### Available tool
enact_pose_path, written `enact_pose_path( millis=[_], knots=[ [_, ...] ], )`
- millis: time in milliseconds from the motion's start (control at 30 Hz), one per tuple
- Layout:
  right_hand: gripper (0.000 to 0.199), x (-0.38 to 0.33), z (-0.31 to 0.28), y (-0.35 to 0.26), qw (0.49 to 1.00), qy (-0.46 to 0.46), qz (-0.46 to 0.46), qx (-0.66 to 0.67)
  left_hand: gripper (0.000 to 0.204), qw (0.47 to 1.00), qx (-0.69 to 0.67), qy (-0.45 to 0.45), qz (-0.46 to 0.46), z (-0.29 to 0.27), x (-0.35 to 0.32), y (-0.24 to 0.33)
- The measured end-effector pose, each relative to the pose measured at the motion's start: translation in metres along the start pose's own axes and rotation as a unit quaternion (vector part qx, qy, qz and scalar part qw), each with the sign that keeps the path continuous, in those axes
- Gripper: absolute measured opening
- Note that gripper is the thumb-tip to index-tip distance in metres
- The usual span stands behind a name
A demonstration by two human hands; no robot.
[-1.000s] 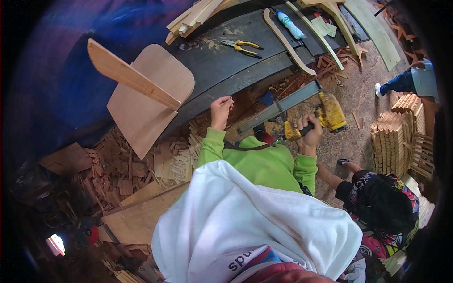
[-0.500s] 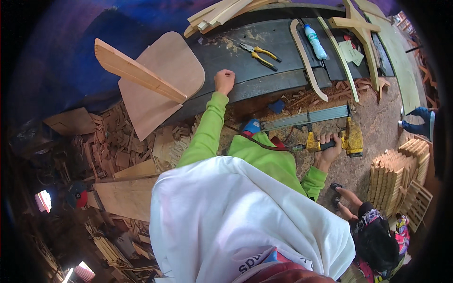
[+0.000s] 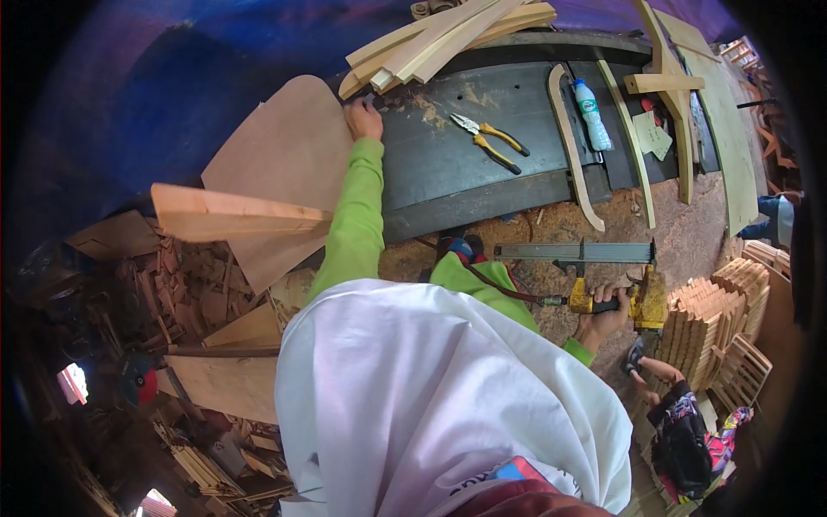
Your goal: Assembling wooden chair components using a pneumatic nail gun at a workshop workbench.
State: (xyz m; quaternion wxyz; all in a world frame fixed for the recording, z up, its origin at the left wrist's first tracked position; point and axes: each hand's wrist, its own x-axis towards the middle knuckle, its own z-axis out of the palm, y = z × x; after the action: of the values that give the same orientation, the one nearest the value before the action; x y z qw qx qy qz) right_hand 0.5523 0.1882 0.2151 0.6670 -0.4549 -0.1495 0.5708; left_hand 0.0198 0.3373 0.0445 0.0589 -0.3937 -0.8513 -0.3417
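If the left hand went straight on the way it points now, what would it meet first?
Probably the small dark piece right at the left hand, if not already gripped; just beyond lie the ends of the pale wooden strips. Depth is hard to judge from this single view.

Open lane on bench top (image 3: 418, 177) between left hand (image 3: 365, 119) and pliers (image 3: 493, 145). Wood strips (image 3: 444, 43) block far side; panel (image 3: 284, 142) and board (image 3: 233, 215) left; curved strip (image 3: 568, 142) right.

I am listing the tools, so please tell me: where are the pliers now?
In the head view, the pliers lie on the dark table, above and right of centre, between the left hand and the curved wooden strip.
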Motion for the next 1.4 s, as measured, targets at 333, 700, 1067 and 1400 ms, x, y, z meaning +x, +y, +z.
enact_pose_path(
  millis=[333,700,1067,1400],
  knots=[
    [0.011,-0.002,0.04,0.011,1.0,0.004,-0.009,-0.016,0.023,0.987,0.137,-0.08,-0.031,0.03,0.026,-0.018],
    [0.018,-0.003,0.048,0.025,1.0,0.01,0.005,-0.004,0.018,0.946,-0.267,-0.153,-0.104,-0.064,-0.09,0.061],
    [0.016,-0.017,0.056,0.033,1.0,0.005,0.0,0.01,0.012,0.859,-0.343,-0.373,0.075,-0.101,-0.169,0.156],
    [0.016,-0.042,0.029,0.034,0.999,0.045,-0.012,0.026,0.017,0.943,-0.243,-0.227,-0.033,-0.03,-0.111,0.077]
  ],
)
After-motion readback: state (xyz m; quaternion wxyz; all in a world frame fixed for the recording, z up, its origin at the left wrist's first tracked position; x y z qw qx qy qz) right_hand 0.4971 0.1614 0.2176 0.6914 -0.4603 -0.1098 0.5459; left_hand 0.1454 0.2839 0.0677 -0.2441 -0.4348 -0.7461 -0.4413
